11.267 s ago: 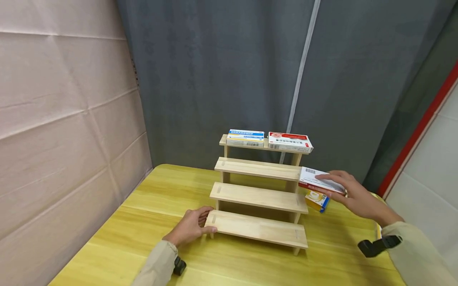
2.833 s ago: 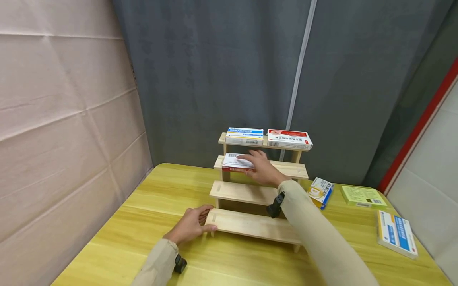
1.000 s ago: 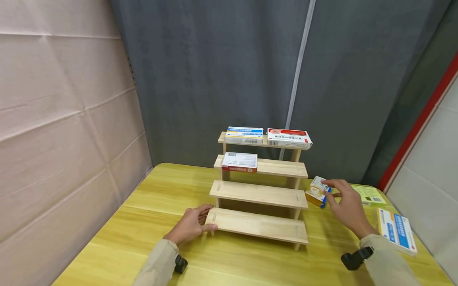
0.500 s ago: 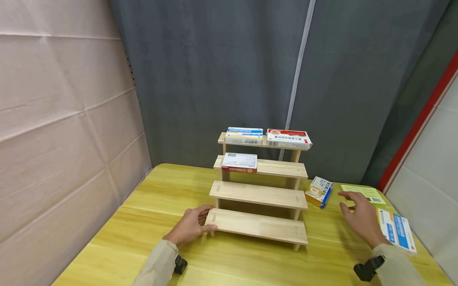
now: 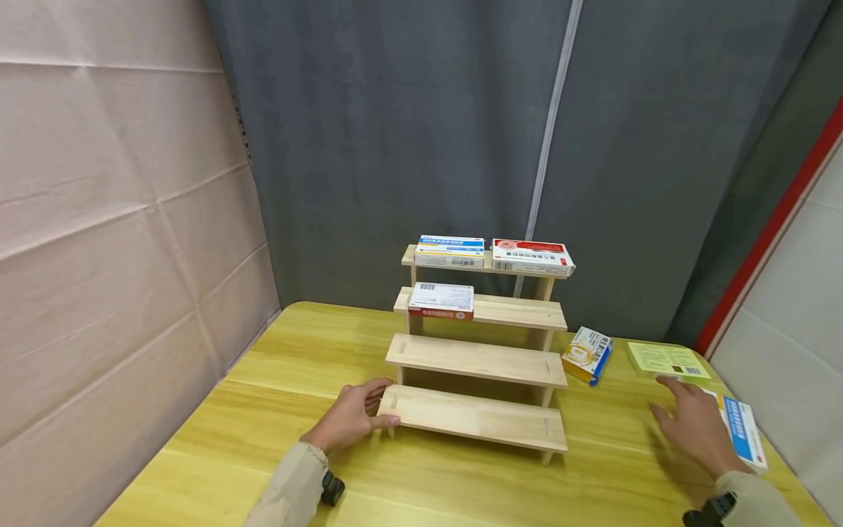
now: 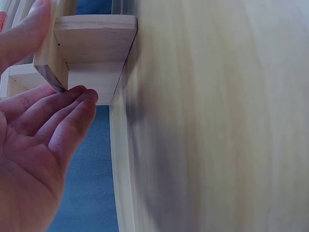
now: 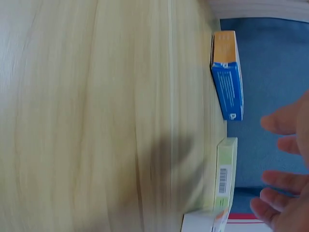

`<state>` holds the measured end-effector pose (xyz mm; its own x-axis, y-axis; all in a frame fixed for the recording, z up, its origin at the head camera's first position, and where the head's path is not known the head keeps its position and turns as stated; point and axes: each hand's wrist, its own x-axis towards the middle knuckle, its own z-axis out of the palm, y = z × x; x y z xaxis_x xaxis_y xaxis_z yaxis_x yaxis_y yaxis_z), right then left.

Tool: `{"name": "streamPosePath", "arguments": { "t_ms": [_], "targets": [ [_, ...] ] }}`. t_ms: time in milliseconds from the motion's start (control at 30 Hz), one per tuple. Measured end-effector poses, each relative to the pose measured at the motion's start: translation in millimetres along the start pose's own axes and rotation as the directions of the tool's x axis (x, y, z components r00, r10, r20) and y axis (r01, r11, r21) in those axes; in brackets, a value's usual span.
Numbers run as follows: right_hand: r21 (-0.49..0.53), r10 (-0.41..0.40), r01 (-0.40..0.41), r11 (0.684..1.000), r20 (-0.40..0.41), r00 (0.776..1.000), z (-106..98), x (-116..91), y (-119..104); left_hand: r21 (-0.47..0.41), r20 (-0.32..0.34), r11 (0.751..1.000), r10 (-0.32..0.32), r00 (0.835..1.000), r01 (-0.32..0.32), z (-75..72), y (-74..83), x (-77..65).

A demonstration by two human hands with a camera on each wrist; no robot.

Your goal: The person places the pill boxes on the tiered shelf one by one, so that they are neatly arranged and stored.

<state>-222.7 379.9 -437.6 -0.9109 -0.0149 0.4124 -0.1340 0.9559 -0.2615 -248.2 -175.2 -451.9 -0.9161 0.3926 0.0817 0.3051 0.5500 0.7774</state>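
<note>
A four-step wooden display stand (image 5: 474, 417) stands on the table. My left hand (image 5: 349, 416) grips the left end of its lowest step, thumb on top and fingers (image 6: 72, 125) beneath the board. A white medicine box with a dark red side (image 5: 441, 301) lies on the left of the second step from the top. My right hand (image 5: 698, 428) hovers at the right, fingers apart and holding nothing, partly covering a blue-and-white medicine box (image 5: 743, 432). Just beyond its fingertips lies a light green box (image 5: 667, 360). An orange-and-blue box (image 5: 588, 354) sits beside the stand.
The top step carries a blue-and-white box (image 5: 450, 250) and a red-and-white box (image 5: 532, 256). Behind the table (image 5: 263, 454) hangs a grey curtain (image 5: 382, 132). A pale cloth wall (image 5: 118, 241) is at the left, a white panel (image 5: 790, 293) at the right.
The red-sided medicine box went from my right hand to the second step and was let go. My right hand then passed the orange-and-blue box and moved further right. My left hand stayed put.
</note>
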Motion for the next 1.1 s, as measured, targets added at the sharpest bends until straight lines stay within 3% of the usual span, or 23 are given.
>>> {"name": "streamPosePath", "arguments": {
  "t_ms": [167,300,533,767,1000,1100],
  "targets": [
    [-0.040,0.114,-0.109,0.993,0.164,0.980,-3,-4,11,-0.002,-0.001,1.000,-0.002,1.000,0.002,0.1,-0.2,-0.3],
    [-0.068,0.245,-0.235,0.970,0.287,0.926,-7,-10,16,-0.006,0.002,1.000,-0.001,1.000,0.001,1.1,-1.4,-0.3],
    [-0.093,0.323,-0.310,0.946,0.358,0.876,-9,-15,23,0.001,-0.001,1.000,-0.007,1.000,0.007,0.9,-2.1,0.3],
    [-0.142,0.413,-0.393,0.908,0.451,0.791,-9,-15,31,-0.013,0.002,1.000,-0.007,1.000,0.007,0.6,-4.1,1.1],
    [-0.164,0.480,-0.458,0.874,0.448,0.755,-8,-18,33,-0.032,0.005,0.999,-0.015,1.000,0.015,1.6,-6.4,0.9],
    [-0.171,0.525,-0.507,0.845,0.443,0.727,-9,-17,31,-0.032,0.005,0.999,-0.017,1.000,0.018,0.8,-6.0,1.7]
  ]
}}
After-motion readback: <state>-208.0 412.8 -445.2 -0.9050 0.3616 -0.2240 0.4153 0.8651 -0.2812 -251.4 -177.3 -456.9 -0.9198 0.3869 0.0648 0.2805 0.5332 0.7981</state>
